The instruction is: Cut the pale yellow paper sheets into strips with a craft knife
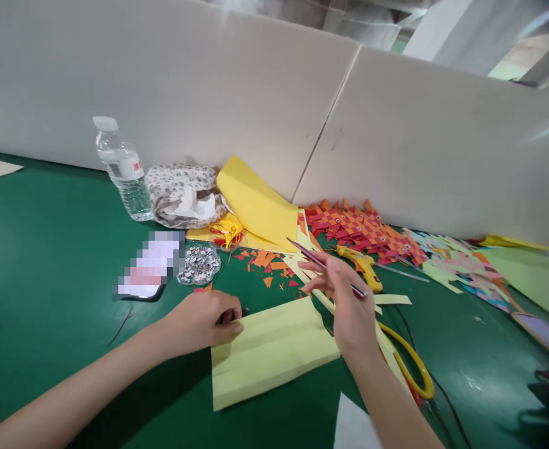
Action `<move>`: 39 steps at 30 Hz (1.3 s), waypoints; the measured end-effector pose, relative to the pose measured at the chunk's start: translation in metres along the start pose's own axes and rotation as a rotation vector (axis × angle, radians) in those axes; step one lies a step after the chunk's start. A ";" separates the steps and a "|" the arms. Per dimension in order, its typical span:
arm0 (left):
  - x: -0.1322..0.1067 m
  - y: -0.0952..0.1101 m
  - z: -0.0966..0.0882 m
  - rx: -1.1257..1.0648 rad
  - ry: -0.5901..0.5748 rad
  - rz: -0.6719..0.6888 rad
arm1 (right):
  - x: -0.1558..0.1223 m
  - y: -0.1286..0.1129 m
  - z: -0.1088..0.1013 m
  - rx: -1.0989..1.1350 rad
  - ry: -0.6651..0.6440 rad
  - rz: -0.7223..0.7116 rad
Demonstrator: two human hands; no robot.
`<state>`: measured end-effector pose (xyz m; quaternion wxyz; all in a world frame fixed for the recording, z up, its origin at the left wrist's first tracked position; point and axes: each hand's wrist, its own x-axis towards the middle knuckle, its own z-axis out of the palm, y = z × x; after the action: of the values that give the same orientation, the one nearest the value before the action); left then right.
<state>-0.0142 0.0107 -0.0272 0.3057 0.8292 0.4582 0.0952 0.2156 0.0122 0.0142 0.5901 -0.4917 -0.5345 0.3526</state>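
Pale yellow folded paper (272, 352) flat on the green table (45, 249), near centre, long axis running left to right with a slight rise toward the right. Left hand (202, 321) curled, fingertips pressing the sheet's left edge; whether something small and dark is pinched under the thumb, cannot tell. Right hand (347, 299) raised just above the sheet's far right corner, closed in a writing grip on a thin pencil (325, 268), tip pointing near-right, shaft slanting far-left. Left hand in contact with the paper, right hand hovering close over it. Yellow-handled scissors (412, 365) just right of the sheet. Water bottle (123, 169) far left, its label with red print too small to read. Woven orange-red paper pieces (363, 231) against the far partition.
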 end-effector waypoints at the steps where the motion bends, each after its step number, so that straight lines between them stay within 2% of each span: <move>1: 0.001 -0.001 0.000 0.038 0.023 0.016 | 0.000 0.001 0.002 -0.010 -0.027 0.025; 5: 0.009 -0.015 0.000 0.153 0.109 0.118 | -0.005 0.006 0.009 -0.008 -0.192 0.182; 9: 0.013 -0.032 0.005 0.086 0.175 0.212 | -0.009 0.015 0.011 0.041 -0.275 0.338; 17: 0.011 -0.044 0.018 0.025 0.262 0.299 | -0.010 0.028 0.005 0.022 -0.273 0.421; 24: 0.008 -0.047 0.018 -0.002 0.245 0.327 | -0.005 0.039 -0.001 0.157 -0.126 0.476; 31: 0.007 -0.042 0.018 0.076 0.285 0.319 | -0.001 0.040 -0.007 0.120 -0.161 0.581; 33: 0.007 -0.041 0.017 0.078 0.268 0.313 | 0.003 0.039 -0.010 0.120 -0.114 0.545; 36: 0.007 -0.039 0.015 0.081 0.249 0.314 | 0.007 0.037 -0.017 0.087 -0.005 0.355; 38: 0.006 -0.039 0.014 0.078 0.244 0.312 | 0.008 0.035 -0.021 -0.019 -0.039 0.184; 39: 0.006 -0.040 0.014 0.073 0.244 0.309 | 0.008 0.034 -0.023 -0.108 -0.121 0.111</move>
<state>-0.0323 0.0254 -0.0627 0.1994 0.8826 0.3621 0.2241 0.2430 0.0244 -0.0146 0.5087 -0.5294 -0.5594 0.3846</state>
